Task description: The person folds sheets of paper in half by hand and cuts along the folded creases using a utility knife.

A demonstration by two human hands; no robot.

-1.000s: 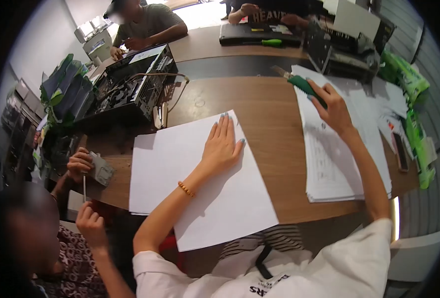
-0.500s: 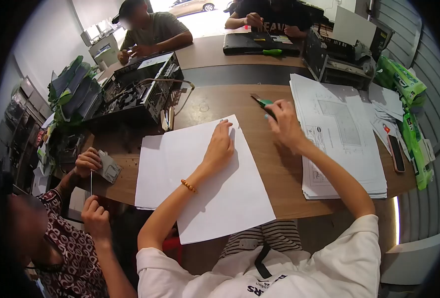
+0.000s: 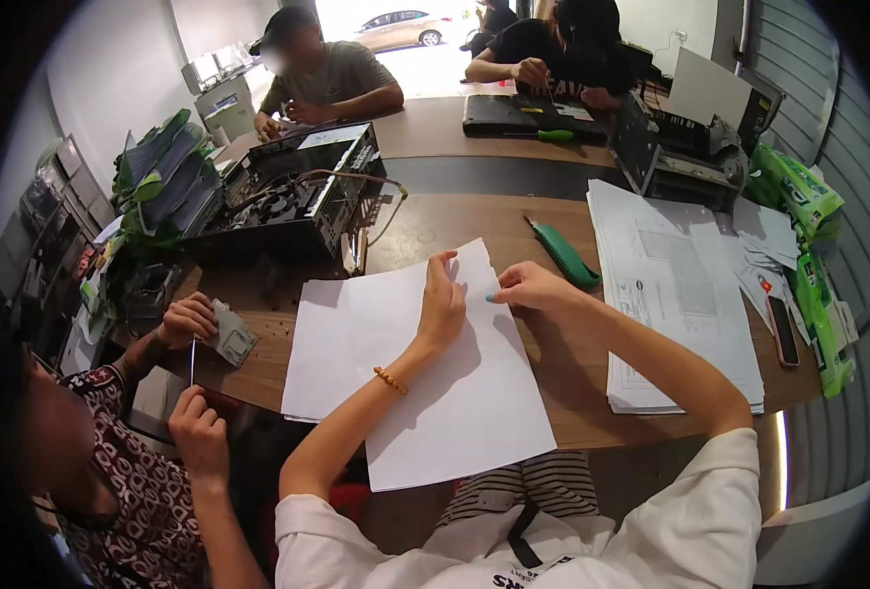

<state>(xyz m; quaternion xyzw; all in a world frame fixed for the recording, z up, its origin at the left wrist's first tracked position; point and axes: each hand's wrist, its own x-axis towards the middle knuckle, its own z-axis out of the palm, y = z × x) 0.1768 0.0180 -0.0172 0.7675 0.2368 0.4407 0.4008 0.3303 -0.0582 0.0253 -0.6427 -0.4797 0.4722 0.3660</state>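
Note:
White sheets of paper (image 3: pixel 455 422) lie before me, the top one angled and overhanging the table's front edge. My left hand (image 3: pixel 439 309) rests on the upper part of the top sheet with its fingers extended, a beaded bracelet on the wrist. At the sheet's right edge my right hand (image 3: pixel 531 292) has thumb and index finger closed together on the paper, the blue-nailed thumb over it. A green utility knife (image 3: pixel 566 257) lies on the table just beyond my right hand, touched by neither hand.
Printed drawings (image 3: pixel 676 294) are stacked at the right, beside a phone (image 3: pixel 782 332). An opened computer case (image 3: pixel 283 196) stands back left. A co-worker's hand (image 3: pixel 191 319) holds a metal part (image 3: pixel 231 336) at the left. Two people sit across the table, near a black device (image 3: pixel 514 118).
My right hand has let go of the utility knife, which now lies on the table, and has moved left to the paper's edge. My left hand stays on the sheet.

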